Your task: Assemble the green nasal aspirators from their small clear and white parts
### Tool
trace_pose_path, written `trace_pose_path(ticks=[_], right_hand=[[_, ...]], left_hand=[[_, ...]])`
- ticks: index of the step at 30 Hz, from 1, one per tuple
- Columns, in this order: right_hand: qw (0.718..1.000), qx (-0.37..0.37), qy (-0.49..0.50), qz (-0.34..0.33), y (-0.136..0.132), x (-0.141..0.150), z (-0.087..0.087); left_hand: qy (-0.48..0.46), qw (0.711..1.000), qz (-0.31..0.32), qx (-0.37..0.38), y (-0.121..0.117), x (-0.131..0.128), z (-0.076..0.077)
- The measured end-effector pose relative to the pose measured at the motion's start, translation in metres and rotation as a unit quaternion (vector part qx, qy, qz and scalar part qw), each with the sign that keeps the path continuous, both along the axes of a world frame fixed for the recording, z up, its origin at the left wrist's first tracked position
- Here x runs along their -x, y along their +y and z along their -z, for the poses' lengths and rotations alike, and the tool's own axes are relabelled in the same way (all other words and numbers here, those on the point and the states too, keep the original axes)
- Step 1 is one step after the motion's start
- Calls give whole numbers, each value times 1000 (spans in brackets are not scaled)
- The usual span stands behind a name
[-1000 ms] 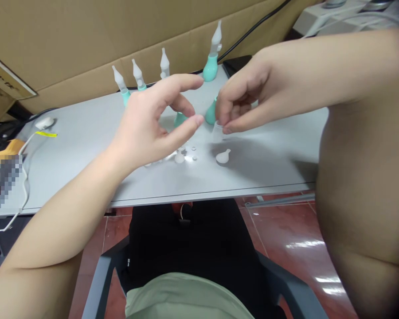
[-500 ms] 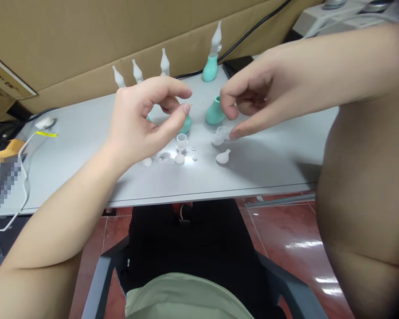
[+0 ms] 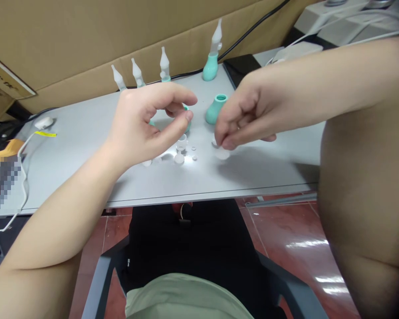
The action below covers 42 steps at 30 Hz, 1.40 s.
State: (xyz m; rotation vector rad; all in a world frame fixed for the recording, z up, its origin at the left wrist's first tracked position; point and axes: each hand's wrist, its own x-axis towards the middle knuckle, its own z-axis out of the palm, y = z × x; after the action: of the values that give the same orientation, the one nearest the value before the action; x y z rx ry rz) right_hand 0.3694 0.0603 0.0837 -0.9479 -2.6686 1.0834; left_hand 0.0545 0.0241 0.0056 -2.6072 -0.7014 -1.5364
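My left hand [image 3: 142, 124] hovers over the grey table [image 3: 86, 146] with thumb and forefinger curved apart in a C and nothing between them. Just beyond its fingertips stands a teal bulb, mostly hidden. Below it lie a small clear cup [image 3: 181, 141] and little translucent discs [image 3: 179, 158]. My right hand [image 3: 246, 115] reaches down with fingertips pinched together on a translucent funnel-shaped piece [image 3: 222, 155] lying on the table. A second teal bulb [image 3: 216, 108] with an open top stands just behind that hand.
Several assembled teal bulbs with white nozzles [image 3: 211, 53] stand along the table's far edge against a cardboard wall [image 3: 86, 35]. A black flat object [image 3: 239, 66] and a black cable lie at the back right. A white cable with a yellow tag [image 3: 46, 134] is at the left.
My right hand set a clear piece down, then dropped lower and closed over the funnel-shaped piece. My left hand curled its thumb and forefinger closer together and stayed in place.
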Motion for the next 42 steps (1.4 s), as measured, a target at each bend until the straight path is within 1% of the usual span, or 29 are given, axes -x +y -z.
trace_pose_path(ticks=[1,3,4,5,6,7,9,10,11,13,15,17,19,20,21,23,24,26,28,30,33,34,38,40,42], right_hand=[[1000,-1,4,-4,-4,1,-4],[996,-9,93,11,-15,7,-11],[984,-8,178,28,-21,11,-12],[964,-1,260,56,-26,16,-12],[949,6,306,81,-30,21,-11],[940,24,329,85,-32,26,-9],[929,58,359,72,-32,35,-3],[926,70,364,75,-29,37,1],[929,87,354,69,-26,39,5],[925,113,358,56,-19,39,11],[921,129,364,49,-15,39,14],[923,133,356,56,-15,39,15],[923,110,362,71,-20,41,15],[922,83,368,84,-23,43,15],[919,47,379,99,-26,44,14],[905,-27,407,119,-31,47,14],[899,-57,416,123,-33,48,14],[902,-90,406,118,-36,49,13],[913,-103,376,116,-37,49,12],[924,-104,349,114,-38,48,11],[917,-115,368,105,-36,45,13],[913,-125,376,97,-34,44,15],[901,-182,391,52,-21,40,26],[903,-173,393,28,-14,37,29],[911,-136,388,10,-10,35,30]], left_hand=[[-1,1000,-2,4,0,-1,0],[-3,1000,-14,17,-1,-4,-4],[4,999,-23,30,-2,-7,-6],[14,998,-33,45,-3,-9,-10],[26,997,-41,61,-4,-13,-15],[42,995,-44,76,-5,-16,-20],[66,992,-39,96,-8,-24,-29],[69,992,-35,99,-9,-27,-33],[69,992,-31,100,-10,-30,-37],[66,992,-25,102,-12,-35,-40],[64,992,-22,102,-13,-36,-39],[63,992,-28,104,-13,-33,-35],[40,995,-31,91,-11,-26,-28],[19,997,-17,78,-9,-21,-25],[-1,997,2,71,-6,-16,-22],[-20,995,68,68,1,-6,-16],[0,991,76,107,4,-2,-13],[-36,990,121,68,10,2,-7],[-24,993,64,98,13,1,-1],[-6,993,43,112,14,-1,2],[-45,991,81,93,16,-5,4],[-58,991,84,90,18,-5,4],[-40,991,33,120,27,-6,1],[-41,992,48,113,28,-7,0],[-57,990,84,97,25,-9,-1]])
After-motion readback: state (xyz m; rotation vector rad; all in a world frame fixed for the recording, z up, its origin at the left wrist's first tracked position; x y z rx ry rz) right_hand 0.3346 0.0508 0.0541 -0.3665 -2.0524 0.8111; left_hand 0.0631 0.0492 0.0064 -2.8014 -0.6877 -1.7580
